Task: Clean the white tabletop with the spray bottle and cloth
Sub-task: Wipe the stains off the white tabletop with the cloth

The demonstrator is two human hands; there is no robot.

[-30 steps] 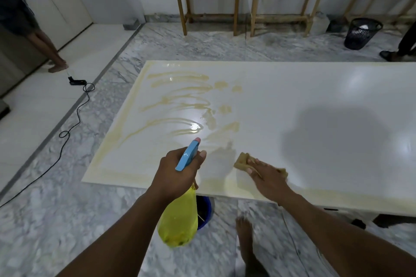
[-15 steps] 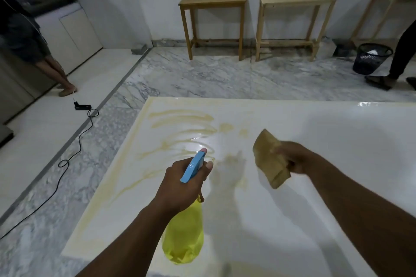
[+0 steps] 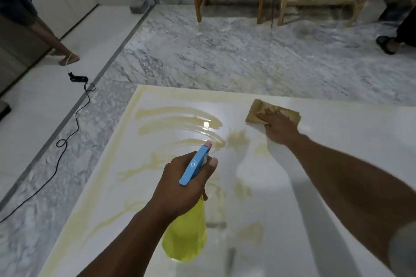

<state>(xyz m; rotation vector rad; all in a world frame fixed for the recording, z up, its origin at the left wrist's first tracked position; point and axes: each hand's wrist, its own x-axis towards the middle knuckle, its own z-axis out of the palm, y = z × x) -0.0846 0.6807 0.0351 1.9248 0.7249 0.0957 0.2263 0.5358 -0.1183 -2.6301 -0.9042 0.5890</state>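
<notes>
Half a second ago the brown cloth [image 3: 255, 109] hung in the air from the right grip [image 3: 280, 127]. Now it lies flat on the white desk [image 3: 337, 153] near the far edge, with straight fingers spread over it, pressing rather than clutching. The left grip [image 3: 184, 184] has kept its place, clenched round the neck of the yellow spray bottle [image 3: 186, 236], whose blue head points forward over the desk. The yellowish streaks [image 3: 175, 119] lie to the left of the cloth. Their long axis runs left to right, roughly along the far edge, and their right ends are near the cloth but apart from it. The right grip is the nearer one, so the next wipe probably sweeps leftward along the streaks, not across them.
</notes>
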